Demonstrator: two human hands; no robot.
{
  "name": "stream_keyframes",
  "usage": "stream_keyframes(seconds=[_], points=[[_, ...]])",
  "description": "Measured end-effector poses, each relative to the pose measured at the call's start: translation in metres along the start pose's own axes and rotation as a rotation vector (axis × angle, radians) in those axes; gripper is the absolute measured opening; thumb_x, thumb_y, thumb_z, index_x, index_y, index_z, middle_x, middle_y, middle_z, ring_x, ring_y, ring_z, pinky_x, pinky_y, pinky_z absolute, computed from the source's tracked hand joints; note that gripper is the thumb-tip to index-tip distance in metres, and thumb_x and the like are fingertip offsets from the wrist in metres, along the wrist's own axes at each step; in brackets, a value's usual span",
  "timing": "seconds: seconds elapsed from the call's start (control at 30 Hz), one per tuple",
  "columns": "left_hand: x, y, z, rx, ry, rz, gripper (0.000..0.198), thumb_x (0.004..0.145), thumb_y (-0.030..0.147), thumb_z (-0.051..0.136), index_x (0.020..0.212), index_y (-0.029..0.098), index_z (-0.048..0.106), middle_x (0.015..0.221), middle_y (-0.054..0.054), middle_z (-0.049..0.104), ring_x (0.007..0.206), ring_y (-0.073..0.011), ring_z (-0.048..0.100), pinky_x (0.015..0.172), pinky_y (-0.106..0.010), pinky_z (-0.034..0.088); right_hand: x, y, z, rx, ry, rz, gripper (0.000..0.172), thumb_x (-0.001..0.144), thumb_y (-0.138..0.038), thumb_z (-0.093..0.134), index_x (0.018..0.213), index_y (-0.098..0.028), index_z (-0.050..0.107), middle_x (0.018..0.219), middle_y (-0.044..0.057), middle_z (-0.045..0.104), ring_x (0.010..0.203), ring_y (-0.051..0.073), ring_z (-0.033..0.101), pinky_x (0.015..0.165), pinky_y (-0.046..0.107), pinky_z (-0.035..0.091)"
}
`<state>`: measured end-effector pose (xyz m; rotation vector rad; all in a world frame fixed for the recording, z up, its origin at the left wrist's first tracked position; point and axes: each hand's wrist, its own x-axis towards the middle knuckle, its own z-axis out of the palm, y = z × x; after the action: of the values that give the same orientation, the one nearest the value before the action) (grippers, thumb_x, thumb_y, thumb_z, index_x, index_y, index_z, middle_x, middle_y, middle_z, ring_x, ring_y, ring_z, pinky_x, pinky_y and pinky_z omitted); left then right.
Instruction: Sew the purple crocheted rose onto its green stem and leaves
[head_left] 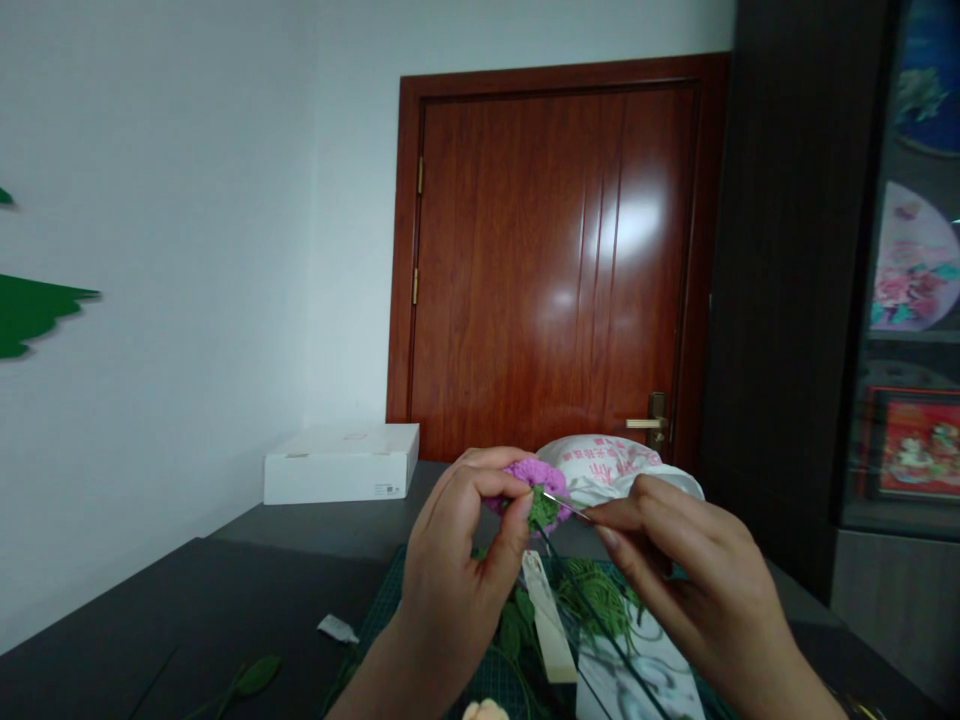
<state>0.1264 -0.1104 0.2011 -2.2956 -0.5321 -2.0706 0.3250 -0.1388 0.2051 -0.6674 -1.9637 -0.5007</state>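
My left hand (469,540) pinches a crocheted flower (536,472) with purple petals, holding it up above the table. The flower's green base (541,508) faces me, and a dark green stem (600,620) runs down from it to the lower right. In my right hand (694,560) is a thin metal needle-like tool (570,508); its tip meets the green base near my left fingertips. My fingers hide its rear end, so I cannot tell whether it is a needle or a crochet hook.
Below my hands lie a green cutting mat (386,590), green yarn (596,600), a pale strip (549,625) and a printed sheet (637,670). Green leaves (255,676) lie at left. Behind are a white box (341,465) and a white plastic bag (600,465).
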Motion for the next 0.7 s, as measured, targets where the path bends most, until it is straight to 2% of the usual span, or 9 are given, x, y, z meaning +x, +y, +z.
stream_keyframes(seconds=[0.4, 0.7], points=[[-0.002, -0.002, 0.002, 0.005, 0.014, -0.029, 0.015, 0.091, 0.008, 0.055, 0.098, 0.021, 0.057, 0.111, -0.008, 0.065, 0.104, -0.022, 0.068, 0.089, -0.04, 0.057, 0.001, -0.007, 0.001, -0.048, -0.012, 0.011, 0.01, 0.094, -0.013, 0.056, 0.1, -0.021, 0.059, 0.073, 0.0, 0.055, 0.064, 0.015, 0.056, 0.056, 0.027, 0.038], [-0.003, -0.002, 0.003, 0.02, 0.03, -0.012, 0.014, 0.091, 0.008, 0.055, 0.097, 0.021, 0.057, 0.111, -0.009, 0.066, 0.104, -0.0221, 0.068, 0.087, -0.039, 0.058, 0.003, -0.012, 0.009, -0.042, 0.058, 0.032, 0.008, 0.094, -0.013, 0.057, 0.095, -0.019, 0.06, 0.07, -0.001, 0.053, 0.06, 0.013, 0.052, 0.055, 0.027, 0.036]])
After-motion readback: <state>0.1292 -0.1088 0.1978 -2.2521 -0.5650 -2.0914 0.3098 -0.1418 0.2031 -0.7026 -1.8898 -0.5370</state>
